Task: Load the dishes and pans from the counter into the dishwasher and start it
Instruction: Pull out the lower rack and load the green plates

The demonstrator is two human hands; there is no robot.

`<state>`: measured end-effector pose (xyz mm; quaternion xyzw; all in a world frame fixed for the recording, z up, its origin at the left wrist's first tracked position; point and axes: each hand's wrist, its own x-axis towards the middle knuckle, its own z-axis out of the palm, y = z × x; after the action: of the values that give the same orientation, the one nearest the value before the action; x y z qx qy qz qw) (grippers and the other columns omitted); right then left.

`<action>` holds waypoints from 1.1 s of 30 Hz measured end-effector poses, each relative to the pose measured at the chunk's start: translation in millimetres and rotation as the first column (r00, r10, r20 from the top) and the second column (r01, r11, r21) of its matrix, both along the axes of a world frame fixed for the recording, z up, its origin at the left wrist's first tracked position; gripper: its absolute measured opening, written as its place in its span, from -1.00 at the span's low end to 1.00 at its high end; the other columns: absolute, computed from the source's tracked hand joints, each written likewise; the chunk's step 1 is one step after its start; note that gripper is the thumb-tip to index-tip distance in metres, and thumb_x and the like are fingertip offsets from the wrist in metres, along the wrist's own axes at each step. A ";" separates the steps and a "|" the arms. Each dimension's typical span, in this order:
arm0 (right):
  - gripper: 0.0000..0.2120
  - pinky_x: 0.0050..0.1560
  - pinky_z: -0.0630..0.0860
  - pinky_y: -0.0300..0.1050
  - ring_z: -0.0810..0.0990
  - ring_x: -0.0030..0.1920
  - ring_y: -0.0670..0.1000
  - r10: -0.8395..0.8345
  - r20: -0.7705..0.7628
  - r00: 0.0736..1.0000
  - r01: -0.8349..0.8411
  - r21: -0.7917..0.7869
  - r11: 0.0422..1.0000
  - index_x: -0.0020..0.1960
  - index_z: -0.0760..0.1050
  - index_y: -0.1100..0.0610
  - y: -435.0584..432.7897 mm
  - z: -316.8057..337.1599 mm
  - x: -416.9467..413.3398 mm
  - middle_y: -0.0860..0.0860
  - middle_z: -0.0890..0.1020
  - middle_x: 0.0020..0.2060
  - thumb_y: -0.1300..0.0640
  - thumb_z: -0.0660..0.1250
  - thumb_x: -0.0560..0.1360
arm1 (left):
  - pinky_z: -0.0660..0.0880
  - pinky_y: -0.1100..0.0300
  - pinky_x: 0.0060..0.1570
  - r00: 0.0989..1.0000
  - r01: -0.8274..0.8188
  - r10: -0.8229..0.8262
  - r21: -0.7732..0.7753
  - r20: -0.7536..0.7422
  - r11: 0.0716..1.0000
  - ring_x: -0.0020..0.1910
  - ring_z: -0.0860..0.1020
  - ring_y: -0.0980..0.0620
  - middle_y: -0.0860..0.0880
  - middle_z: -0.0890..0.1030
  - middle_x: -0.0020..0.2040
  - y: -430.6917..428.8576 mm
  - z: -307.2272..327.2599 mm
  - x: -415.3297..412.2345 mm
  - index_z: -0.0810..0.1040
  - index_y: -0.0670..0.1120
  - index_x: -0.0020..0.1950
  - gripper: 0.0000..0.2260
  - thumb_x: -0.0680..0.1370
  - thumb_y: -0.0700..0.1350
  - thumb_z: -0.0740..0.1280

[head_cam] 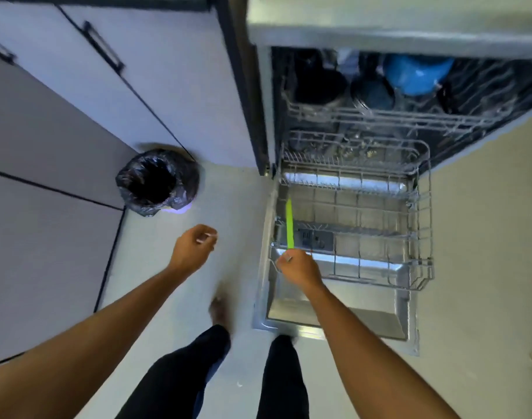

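We see green utensil (289, 225) gripped at near end by curled fingers of right hand (299, 272), pointing away from them over lower rack (422, 207) of open dishwasher (334, 319). Left hand (192, 249), left of those fingers, loosely curled, holds nothing. Black-lined bin (158, 182) beyond it.

The lower rack (422, 225), pulled out over the dropped door (334, 319) at centre right, is open from above, and most of its wire floor is bare. Along its left wall a green utensil (289, 225), gripped by the right hand (299, 267), stands in the way. Rows of tines (349, 158) cross its far end. In the upper right of the frame, the upper rack (379, 116) is crowded with dark pots (319, 86) and a blue bowl (416, 74) under the overhanging counter edge (379, 28). Left of the door, the floor (228, 201) lies open up to a black-lined bin (158, 182) at centre left.
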<state>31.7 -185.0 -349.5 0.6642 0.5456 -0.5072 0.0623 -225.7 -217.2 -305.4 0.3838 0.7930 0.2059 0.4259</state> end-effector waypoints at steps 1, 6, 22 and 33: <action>-0.79 -0.08 0.45 -0.10 0.63 -0.02 0.17 0.013 0.000 1.000 -0.013 0.006 1.000 -0.29 0.48 0.07 -5.0 11.5 -18.3 0.09 0.66 -0.14 0.04 0.29 0.50 | 0.53 0.13 -0.19 1.000 -0.030 0.030 0.024 -0.008 0.999 -0.22 0.68 -0.04 -0.07 0.67 -0.21 -9.5 13.8 -17.9 0.59 0.07 -0.13 -0.82 0.36 -0.01 0.23; -0.79 -0.09 0.49 -0.09 0.64 -0.05 0.18 0.223 -0.059 0.973 -0.215 0.125 0.969 -0.31 0.46 0.04 -11.9 70.7 -154.3 0.03 0.62 -0.27 0.01 0.31 0.47 | 0.61 0.01 -0.08 0.981 -0.161 0.177 0.172 -0.085 0.972 -0.25 0.67 0.00 -0.01 0.66 -0.24 -55.7 81.4 -141.5 0.60 0.10 -0.15 -0.84 0.39 0.03 0.23; -0.96 -0.06 0.51 -0.12 0.57 -0.19 -0.02 0.704 -0.315 0.636 -0.235 0.790 0.566 -0.09 0.65 0.07 -90.6 293.8 -704.0 0.02 0.64 -0.18 0.18 0.44 0.48 | 0.35 0.23 0.10 0.614 -0.282 0.597 0.563 -0.516 0.777 0.04 0.52 0.00 0.03 0.59 0.00 -273.5 250.2 -554.0 0.60 -0.01 0.06 -0.83 0.49 -0.07 0.32; -0.85 0.12 0.39 -0.08 0.49 0.13 0.13 0.537 -0.184 0.823 -0.116 0.872 0.476 0.07 0.64 0.04 -28.8 304.5 -772.1 0.06 0.53 0.06 0.14 0.41 0.51 | 0.42 0.05 0.00 0.556 -0.455 0.641 0.452 -0.530 0.767 0.09 0.48 -0.03 0.05 0.52 0.04 -228.4 224.9 -599.6 0.60 0.03 0.10 -0.78 0.50 0.06 0.36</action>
<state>-740.4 -213.8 -45.0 0.3604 0.8369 -0.2988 -0.2837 -825.2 -445.7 -80.5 0.2143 0.9344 0.2836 -0.0230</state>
